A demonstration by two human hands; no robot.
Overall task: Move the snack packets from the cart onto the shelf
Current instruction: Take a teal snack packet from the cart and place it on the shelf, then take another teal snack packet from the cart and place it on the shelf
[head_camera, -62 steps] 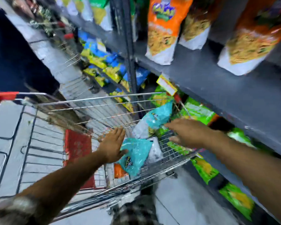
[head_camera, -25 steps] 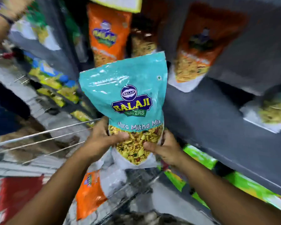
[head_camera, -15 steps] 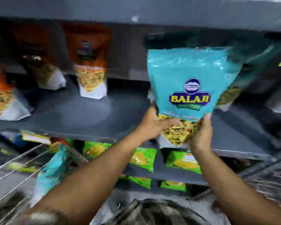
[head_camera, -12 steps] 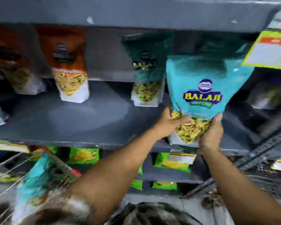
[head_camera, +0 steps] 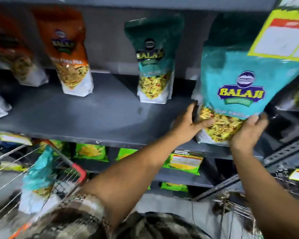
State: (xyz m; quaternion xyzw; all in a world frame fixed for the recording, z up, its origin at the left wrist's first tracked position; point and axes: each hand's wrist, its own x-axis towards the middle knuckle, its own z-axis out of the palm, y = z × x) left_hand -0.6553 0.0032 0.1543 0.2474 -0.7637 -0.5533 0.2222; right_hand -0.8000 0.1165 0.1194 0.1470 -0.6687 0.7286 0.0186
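Note:
A teal Balaji snack packet (head_camera: 242,87) stands upright at the right of the grey shelf (head_camera: 86,118), its base at the shelf's front edge. My left hand (head_camera: 188,123) grips its lower left side and my right hand (head_camera: 247,133) cups its lower right corner. Another teal packet (head_camera: 154,61) stands further back on the same shelf, to the left. The wire cart (head_camera: 10,166) is at lower left with one more teal packet (head_camera: 38,176) leaning in it.
Orange packets (head_camera: 71,54) stand at the shelf's left. A yellow price tag (head_camera: 283,35) hangs from the shelf above, in front of the held packet's top. Green packets (head_camera: 91,152) fill the lower shelves. A slotted metal upright (head_camera: 286,150) runs at the right.
Both hands lifted the teal packet out of the cart, carried it up and right, and set its base down on the grey shelf. The view swung from the cart to the shelf.

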